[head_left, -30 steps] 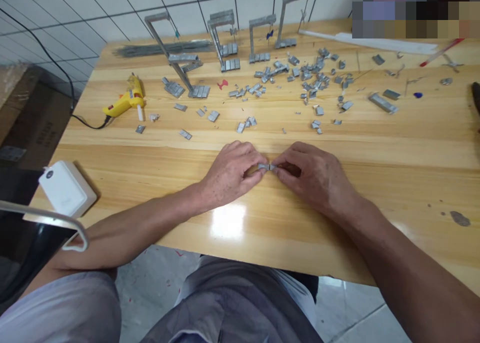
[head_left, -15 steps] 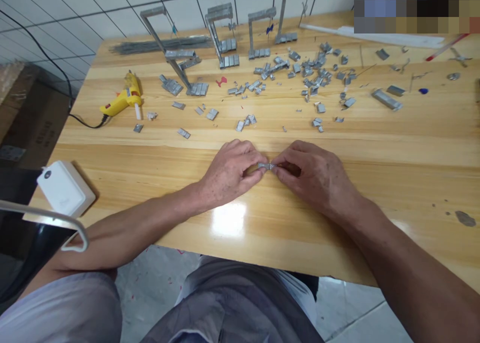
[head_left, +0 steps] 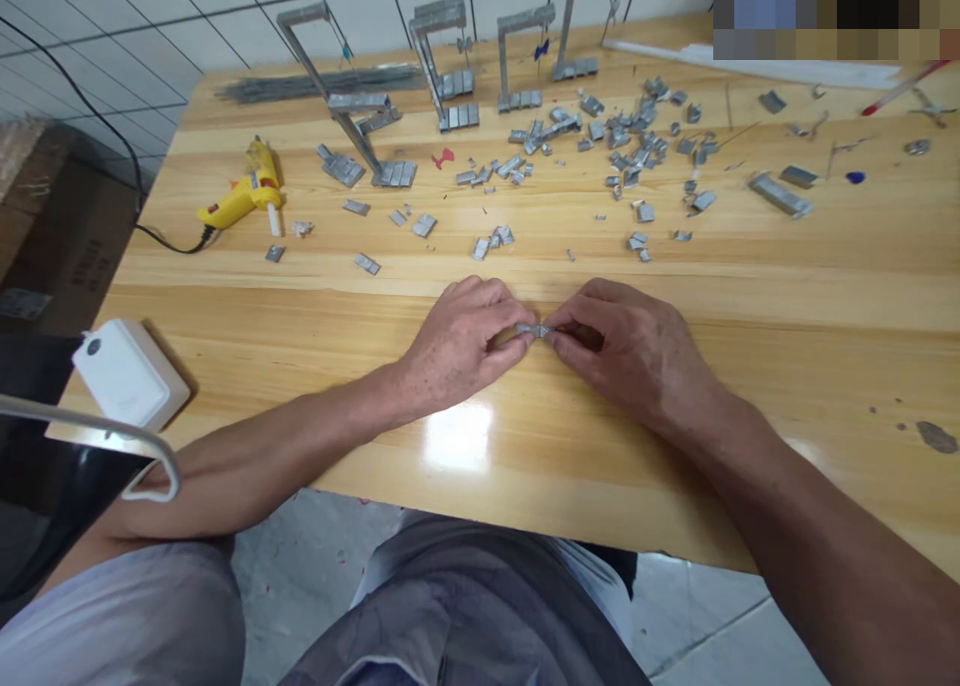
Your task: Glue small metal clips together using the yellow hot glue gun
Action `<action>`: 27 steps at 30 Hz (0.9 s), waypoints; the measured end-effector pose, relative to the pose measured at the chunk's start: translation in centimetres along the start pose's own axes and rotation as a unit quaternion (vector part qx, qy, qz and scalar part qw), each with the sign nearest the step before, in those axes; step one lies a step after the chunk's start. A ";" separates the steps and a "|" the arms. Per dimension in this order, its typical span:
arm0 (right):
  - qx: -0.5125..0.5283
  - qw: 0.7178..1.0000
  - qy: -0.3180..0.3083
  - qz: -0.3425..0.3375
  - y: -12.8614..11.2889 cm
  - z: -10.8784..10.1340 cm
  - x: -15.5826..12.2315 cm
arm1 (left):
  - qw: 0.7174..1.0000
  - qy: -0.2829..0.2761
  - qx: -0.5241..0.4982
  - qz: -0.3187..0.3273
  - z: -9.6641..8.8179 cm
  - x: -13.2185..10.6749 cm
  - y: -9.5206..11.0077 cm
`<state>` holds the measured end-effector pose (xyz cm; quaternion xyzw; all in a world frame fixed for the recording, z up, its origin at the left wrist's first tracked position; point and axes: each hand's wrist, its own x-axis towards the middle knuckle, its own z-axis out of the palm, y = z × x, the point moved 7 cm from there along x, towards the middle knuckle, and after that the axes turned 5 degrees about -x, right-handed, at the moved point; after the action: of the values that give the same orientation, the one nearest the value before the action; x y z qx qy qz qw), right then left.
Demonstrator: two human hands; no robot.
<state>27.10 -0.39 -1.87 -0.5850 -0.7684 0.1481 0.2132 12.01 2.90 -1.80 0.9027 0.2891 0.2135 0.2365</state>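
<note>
My left hand (head_left: 457,346) and my right hand (head_left: 630,351) rest on the wooden table (head_left: 525,436), fingertips meeting at the middle. Both pinch a small grey staple strip (head_left: 534,330) between thumb and fingers, one hand on each end. Further back lie many loose staple pieces (head_left: 630,151) scattered over the table. Behind them stand several small frames built of staple strips (head_left: 450,66), each an upright with a top bar.
A yellow glue gun (head_left: 244,196) with a black cord lies at the left. A white box (head_left: 127,371) sits at the table's near left corner. A bundle of grey rods (head_left: 315,84) lies along the back by the tiled wall.
Both hands stay pinched on the staple strip at the same spot. Only the camera has tilted slightly, shifting the far objects up in view.
</note>
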 end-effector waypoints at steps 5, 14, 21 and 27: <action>0.001 1.000 0.005 -0.004 0.0 0.0 0.0 | 1.000 -0.002 0.004 -0.004 0.0 0.0 0.0; 0.009 1.000 -0.007 0.005 0.0 0.1 0.1 | 1.000 -0.003 0.002 -0.005 0.0 0.0 0.0; 0.006 1.000 -0.009 0.001 0.0 0.1 0.1 | 1.000 -0.004 -0.004 -0.004 0.0 0.1 0.1; 0.000 1.000 -0.003 -0.001 -0.1 0.1 0.1 | 1.000 -0.008 -0.005 -0.004 0.1 0.1 -0.2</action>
<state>26.95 -0.32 -1.88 -0.5834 -0.7699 0.1500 0.2108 12.03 3.04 -1.98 0.9021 0.2893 0.2066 0.2445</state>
